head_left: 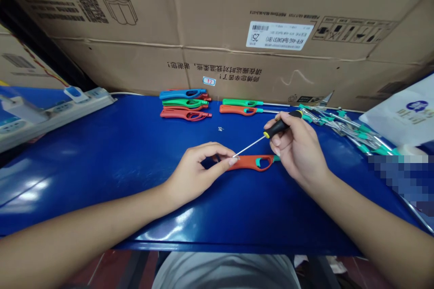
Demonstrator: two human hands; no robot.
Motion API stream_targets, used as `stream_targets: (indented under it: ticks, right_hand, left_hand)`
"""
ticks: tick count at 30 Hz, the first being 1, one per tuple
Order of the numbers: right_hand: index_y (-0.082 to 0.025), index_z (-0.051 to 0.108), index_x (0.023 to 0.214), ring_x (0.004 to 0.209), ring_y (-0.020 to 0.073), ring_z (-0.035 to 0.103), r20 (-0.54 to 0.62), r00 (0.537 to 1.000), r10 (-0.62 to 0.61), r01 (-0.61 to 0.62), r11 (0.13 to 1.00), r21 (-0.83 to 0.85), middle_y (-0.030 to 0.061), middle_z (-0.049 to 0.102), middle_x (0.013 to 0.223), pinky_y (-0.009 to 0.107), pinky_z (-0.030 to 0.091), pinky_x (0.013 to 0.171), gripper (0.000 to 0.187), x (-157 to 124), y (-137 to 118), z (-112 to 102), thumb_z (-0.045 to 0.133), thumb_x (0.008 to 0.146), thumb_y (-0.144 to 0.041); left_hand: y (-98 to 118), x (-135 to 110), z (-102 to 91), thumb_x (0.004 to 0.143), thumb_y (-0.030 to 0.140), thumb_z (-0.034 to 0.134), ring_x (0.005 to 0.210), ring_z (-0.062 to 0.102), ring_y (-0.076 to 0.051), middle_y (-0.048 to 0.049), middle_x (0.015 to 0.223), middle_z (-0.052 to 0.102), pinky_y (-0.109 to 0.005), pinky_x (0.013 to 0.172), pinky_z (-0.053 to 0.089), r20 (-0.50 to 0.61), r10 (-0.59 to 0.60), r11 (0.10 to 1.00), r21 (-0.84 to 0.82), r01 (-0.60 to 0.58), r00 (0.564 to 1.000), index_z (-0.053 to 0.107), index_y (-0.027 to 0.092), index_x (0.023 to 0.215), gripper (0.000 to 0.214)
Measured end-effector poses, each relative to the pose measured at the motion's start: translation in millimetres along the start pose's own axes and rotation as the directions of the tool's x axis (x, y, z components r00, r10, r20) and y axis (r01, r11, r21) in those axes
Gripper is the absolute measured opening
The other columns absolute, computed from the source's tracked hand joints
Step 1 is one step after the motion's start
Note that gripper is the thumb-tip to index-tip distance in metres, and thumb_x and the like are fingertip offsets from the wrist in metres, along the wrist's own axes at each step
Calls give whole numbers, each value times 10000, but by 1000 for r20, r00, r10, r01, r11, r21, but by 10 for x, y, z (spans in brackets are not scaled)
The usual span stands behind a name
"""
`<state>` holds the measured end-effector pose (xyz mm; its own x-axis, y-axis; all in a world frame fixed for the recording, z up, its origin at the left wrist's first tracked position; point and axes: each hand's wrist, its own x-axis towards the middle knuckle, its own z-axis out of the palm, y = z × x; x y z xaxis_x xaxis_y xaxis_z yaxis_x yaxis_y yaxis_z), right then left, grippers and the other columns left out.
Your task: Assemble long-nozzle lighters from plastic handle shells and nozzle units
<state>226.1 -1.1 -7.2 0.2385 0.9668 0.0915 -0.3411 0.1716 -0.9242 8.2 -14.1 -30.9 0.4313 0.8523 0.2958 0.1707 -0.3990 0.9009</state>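
An orange lighter body (pixel 252 162) with a teal trigger lies flat on the blue table (pixel 111 162). My left hand (pixel 200 169) pinches its left end, fingers curled down onto it. My right hand (pixel 296 149) grips a screwdriver (pixel 271 133) by its black and yellow handle. The thin metal shaft slants down to the left, and its tip meets the lighter body right by my left fingertips.
A pile of blue, green and red lighter shells (pixel 186 104) lies at the back centre, with two more lighters (pixel 242 106) beside it. Several metal-tubed parts (pixel 352 133) are heaped at the right. A power strip (pixel 50 110) sits at the left. Cardboard boxes (pixel 217 27) wall the back.
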Motion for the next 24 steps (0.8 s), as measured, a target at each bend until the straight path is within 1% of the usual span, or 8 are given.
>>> stream_targets:
  ticks: [4,9,14,17,19,21,24]
  right_hand:
    - [-192,624,773,415,74,478,-1,1000,-1,1,1000,-4,25,717,746,188,382,301,180,-16,-1,-1,743,784,-326]
    - [-196,630,788,411,81,490,9,999,-51,51,999,-18,22,711,735,195,391,299,168,-31,-24,-5,733,787,-328]
    - [-209,597,788,397,88,491,36,995,-92,94,995,-45,19,708,717,198,379,290,170,-46,-72,6,721,795,-325]
    - [-214,590,814,381,93,493,87,988,-130,135,989,-58,7,712,716,211,387,295,132,-58,-102,2,705,810,-281]
    - [-219,596,836,377,98,503,138,975,-176,187,980,-70,0,719,722,221,400,303,103,-68,-115,-12,691,831,-261]
    - [-225,610,863,381,104,519,201,953,-227,247,966,-81,-3,726,735,230,416,311,73,-82,-124,-33,678,860,-254]
    - [-238,635,922,394,117,542,306,907,-289,327,941,-82,4,735,771,249,434,314,53,-119,-139,-63,676,895,-259]
  left_hand:
    - [-18,4,-7,911,262,725,815,696,-151,-4,876,760,-272,769,528,-8,10,1000,0,-10,1000,759,212,868,75]
    - [-24,0,-11,891,246,749,824,704,-148,-10,900,772,-266,798,544,-32,35,999,9,-35,999,775,210,887,45]
    - [-28,-4,-13,888,232,756,821,709,-149,-18,894,779,-266,793,550,-26,62,998,30,-61,998,784,200,889,43]
    - [-40,-8,-8,890,205,754,830,709,-146,-24,909,783,-261,797,547,-3,95,994,62,-95,995,791,193,908,43]
    - [-54,-9,-7,891,191,752,837,708,-145,-26,905,782,-257,800,545,11,113,991,73,-114,993,794,186,913,48]
    - [-67,-10,-11,889,188,754,842,705,-145,-28,899,780,-256,801,541,27,120,989,78,-122,992,797,180,914,50]
    - [-80,-14,-21,895,188,748,849,699,-147,-32,906,777,-261,806,537,58,118,988,88,-123,991,800,175,931,65]
